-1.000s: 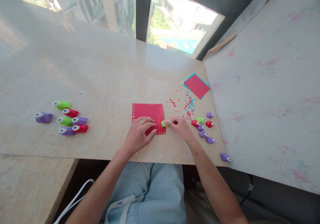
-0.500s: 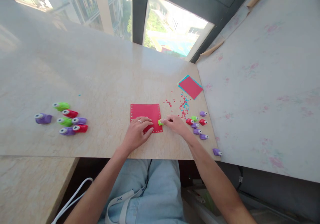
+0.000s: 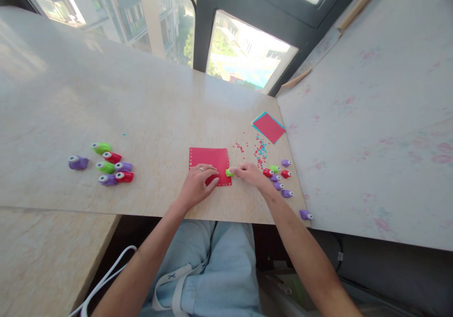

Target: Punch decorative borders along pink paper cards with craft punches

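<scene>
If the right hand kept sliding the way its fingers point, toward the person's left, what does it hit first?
The right hand already pinches the small green punch at the right edge of the red paper. Going on leftward it would most likely meet the fingertips of the left hand resting flat on that paper.

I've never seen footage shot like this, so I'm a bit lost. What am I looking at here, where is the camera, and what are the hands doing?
There is no machine here: a person sits at a marble-look table, and the camera is worn on their head, looking forward and down, so you see their own arms and lap. The left hand presses flat on a red paper sheet with small holes along its edges. The right hand grips a small green punch at the sheet's right edge. Beside that hand lies a cluster of little punches in purple, red and green, and a second group of punches sits far to the left. Tiny red and blue paper bits are scattered near a stack of red and blue paper.
</scene>
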{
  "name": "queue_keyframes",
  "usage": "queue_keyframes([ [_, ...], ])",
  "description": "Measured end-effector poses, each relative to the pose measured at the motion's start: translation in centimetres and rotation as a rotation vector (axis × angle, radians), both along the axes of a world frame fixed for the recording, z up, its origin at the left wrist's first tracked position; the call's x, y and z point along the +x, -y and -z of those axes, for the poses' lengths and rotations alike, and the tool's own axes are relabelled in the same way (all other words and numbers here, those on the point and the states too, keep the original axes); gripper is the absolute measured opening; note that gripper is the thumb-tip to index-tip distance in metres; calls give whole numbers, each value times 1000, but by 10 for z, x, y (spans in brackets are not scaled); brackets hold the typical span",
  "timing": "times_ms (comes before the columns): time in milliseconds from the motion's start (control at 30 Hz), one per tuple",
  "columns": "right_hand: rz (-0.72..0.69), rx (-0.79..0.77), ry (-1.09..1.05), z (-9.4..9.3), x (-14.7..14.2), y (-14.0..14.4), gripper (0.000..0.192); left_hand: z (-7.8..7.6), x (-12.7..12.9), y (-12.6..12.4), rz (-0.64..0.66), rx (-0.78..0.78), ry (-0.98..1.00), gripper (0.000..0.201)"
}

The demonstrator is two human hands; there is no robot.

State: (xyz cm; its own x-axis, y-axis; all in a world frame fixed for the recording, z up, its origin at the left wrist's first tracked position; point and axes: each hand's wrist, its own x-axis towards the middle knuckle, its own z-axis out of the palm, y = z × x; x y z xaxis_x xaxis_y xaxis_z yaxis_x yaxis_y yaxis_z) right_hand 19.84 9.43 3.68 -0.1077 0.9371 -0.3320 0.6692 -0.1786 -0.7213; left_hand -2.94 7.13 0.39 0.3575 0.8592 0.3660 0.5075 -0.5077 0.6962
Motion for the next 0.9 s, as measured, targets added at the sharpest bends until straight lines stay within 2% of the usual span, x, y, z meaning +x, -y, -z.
queue_keyframes([
  [100, 87, 36, -70, 3, -2, 5, 49, -1, 0, 0, 2, 2, 15, 8],
  [233, 322, 212, -201, 8, -8, 17, 49, -1, 0, 0, -3, 1, 46, 8],
  [333, 396, 333, -269, 15, -13, 26, 47, -1, 0, 0, 6, -4, 57, 9],
  [467, 360, 398, -332, 23, -14, 32, 35, -2, -1, 0, -3, -11, 65, 9],
  [533, 318, 392, -333, 25, -14, 33, 39, -2, -1, 0, -11, -18, 64, 9],
  [733, 153, 487, -142, 30, -16, 36, 38, 0, 0, -1, -19, -43, 51, 12],
  [800, 155, 517, -93, 33, -18, 37, 36, 0, 0, -1, -17, -49, 48, 12],
  [900, 233, 530, -61, 37, -19, 37, 34, 0, -1, -1, -16, -48, 50, 13],
])
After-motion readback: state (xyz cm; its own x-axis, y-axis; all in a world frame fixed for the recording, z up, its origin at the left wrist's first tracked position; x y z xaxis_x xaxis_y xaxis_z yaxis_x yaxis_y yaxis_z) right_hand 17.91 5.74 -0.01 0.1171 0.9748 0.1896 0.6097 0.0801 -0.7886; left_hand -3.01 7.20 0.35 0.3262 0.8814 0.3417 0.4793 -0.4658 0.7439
